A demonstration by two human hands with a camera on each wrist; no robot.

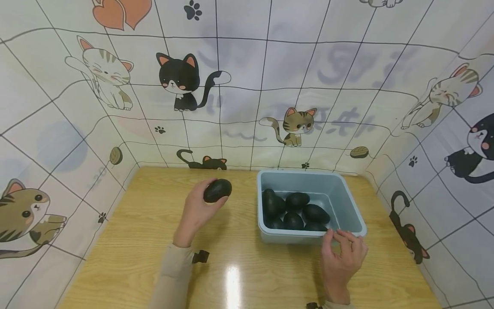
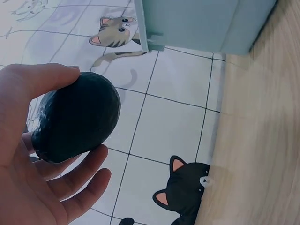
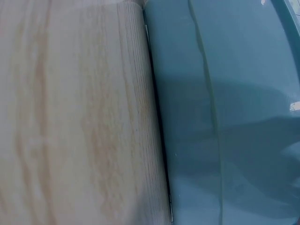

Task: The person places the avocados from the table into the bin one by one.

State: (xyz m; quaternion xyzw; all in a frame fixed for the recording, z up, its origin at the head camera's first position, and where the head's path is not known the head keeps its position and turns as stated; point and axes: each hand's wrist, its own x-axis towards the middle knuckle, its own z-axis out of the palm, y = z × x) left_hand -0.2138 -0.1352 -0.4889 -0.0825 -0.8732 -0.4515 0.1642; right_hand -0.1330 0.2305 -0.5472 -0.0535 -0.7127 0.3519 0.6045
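Note:
My left hand (image 1: 197,210) is raised above the table, left of the box, and grips a dark avocado (image 1: 218,190) between thumb and fingers. Up close in the left wrist view, the same avocado (image 2: 77,117) looks nearly black and smooth, with the thumb on its upper side and the fingers below. A light blue plastic box (image 1: 349,206) stands to the right, holding several more dark avocados (image 1: 297,200) bunched toward its left side. At the box's near right rim, my right hand (image 1: 343,257) holds the edge with curled fingertips. The right wrist view shows no part of that hand.
The light wood table (image 1: 146,223) meets a white sheet (image 1: 239,103) printed with cartoon cats at the back and both sides. A dark strap end (image 1: 200,256) sticks out at the left wrist.

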